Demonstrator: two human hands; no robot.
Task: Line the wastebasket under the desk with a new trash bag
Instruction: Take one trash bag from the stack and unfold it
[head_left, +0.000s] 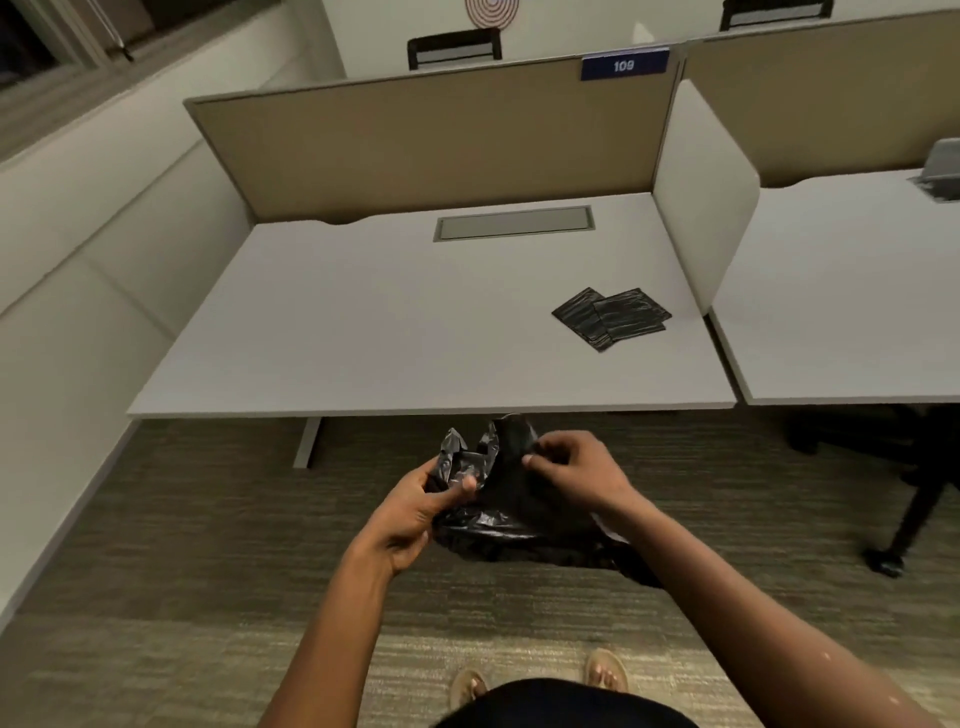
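Head view: both hands, left hand (415, 512) and right hand (569, 465), pinch the black trash bag (511, 506) with closed fingers; thin film could tear or slip while opening.

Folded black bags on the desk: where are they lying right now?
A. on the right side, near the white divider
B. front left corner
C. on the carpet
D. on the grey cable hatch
A: the folded black bags lie on the right part of the desk, close to the white divider, clear of the cable hatch.
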